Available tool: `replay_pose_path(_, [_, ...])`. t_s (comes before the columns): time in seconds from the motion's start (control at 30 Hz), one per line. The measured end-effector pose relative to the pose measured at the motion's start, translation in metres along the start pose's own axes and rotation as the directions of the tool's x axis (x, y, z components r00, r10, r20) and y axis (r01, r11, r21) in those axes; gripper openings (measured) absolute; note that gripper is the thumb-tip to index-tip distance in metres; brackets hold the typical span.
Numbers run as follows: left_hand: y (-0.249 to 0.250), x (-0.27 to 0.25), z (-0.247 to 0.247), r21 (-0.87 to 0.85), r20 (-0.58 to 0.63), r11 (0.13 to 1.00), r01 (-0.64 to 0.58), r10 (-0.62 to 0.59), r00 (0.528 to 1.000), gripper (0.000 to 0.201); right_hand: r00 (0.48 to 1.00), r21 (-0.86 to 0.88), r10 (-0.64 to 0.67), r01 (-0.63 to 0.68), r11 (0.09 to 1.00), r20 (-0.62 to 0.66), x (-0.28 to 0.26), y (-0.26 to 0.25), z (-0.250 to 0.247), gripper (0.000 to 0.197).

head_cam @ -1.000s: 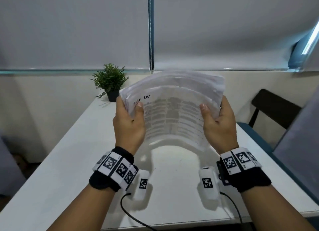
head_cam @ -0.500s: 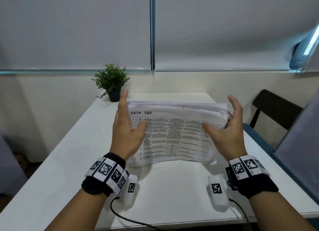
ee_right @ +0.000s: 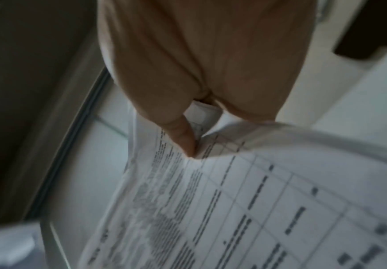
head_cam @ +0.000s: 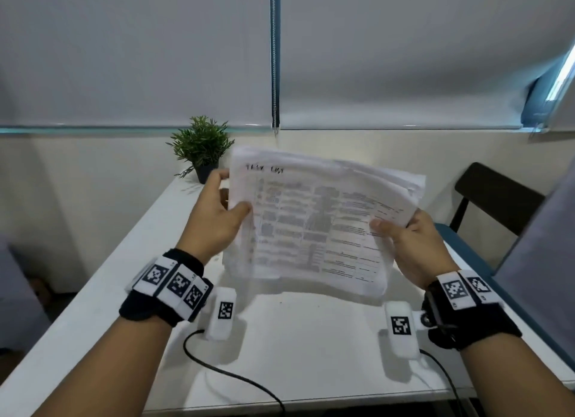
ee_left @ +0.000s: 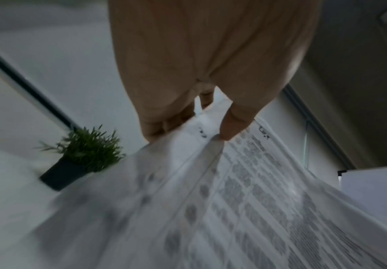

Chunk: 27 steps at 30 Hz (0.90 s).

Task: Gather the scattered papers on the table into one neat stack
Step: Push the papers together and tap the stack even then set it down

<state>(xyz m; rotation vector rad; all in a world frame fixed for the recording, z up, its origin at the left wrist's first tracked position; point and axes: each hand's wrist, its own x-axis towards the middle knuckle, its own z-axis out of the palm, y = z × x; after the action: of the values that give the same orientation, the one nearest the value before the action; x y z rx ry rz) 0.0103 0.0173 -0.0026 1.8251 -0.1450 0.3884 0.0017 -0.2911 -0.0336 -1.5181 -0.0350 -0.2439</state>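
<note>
All papers [head_cam: 320,220] seeming gathered, none showing loose on the surface [head_cam: 295,339] | left grip [head_cam: 214,217] and right grip [head_cam: 413,245] pinching the sheaf's sides, holding it lifted (edges looking uneven) | squaring and laying down remaining

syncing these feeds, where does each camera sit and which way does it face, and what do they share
Head: worn on the head, looking forward and down at the white table; shows both forearms, left hand and right hand gripping the paper stack.
Left wrist: looks along the left hand at its thumb pinching the stack's edge.
Right wrist: looks along the right hand, thumb on the printed top sheet.
Shared: all three show the stack; head and left wrist show the potted plant.
</note>
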Motion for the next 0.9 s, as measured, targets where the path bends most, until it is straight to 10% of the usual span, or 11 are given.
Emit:
replay_pose_path(0.1, [0.004,0.002,-0.003,0.122,-0.120,0.991,0.057,-0.042,0.992,0.068,0.993,0.310,0.083,-0.053,0.949,-0.084,0.000,-0.004,0.004,0.031])
replay_pose_path(0.2, [-0.001,-0.010,0.011,-0.188,-0.029,0.949,0.254,-0.264,0.964,0.097,0.968,0.523,0.245,-0.181,0.833,-0.057,0.000,-0.001,0.021,0.025])
replay_pose_path(0.3, [-0.004,-0.026,0.043,-0.520,0.237,0.748,0.413,-0.338,0.911,0.079,0.941,0.612,0.338,-0.255,0.748,-0.021,-0.007,0.011,0.048,0.027])
replay_pose_path(0.43, [-0.016,-0.027,0.064,-0.498,0.107,0.843,0.206,-0.176,0.979,0.064,0.921,0.672,0.386,-0.313,0.671,0.043,-0.022,0.022,0.071,0.020])
replay_pose_path(0.6, [-0.025,-0.015,0.025,-0.244,0.054,0.969,0.046,-0.034,0.998,0.063,0.939,0.327,0.257,-0.175,0.929,-0.227,-0.003,0.025,0.033,0.048])
replay_pose_path(0.73, [-0.017,-0.011,0.011,-0.115,0.181,0.993,-0.040,0.061,0.982,0.060,0.993,-0.148,0.117,-0.112,0.983,0.027,0.020,0.002,0.027,0.095])
replay_pose_path(0.9, [-0.014,-0.009,0.012,-0.090,0.221,0.995,-0.051,0.070,0.973,0.059,0.987,0.118,-0.032,0.013,0.993,0.156,0.036,-0.004,0.034,0.058])
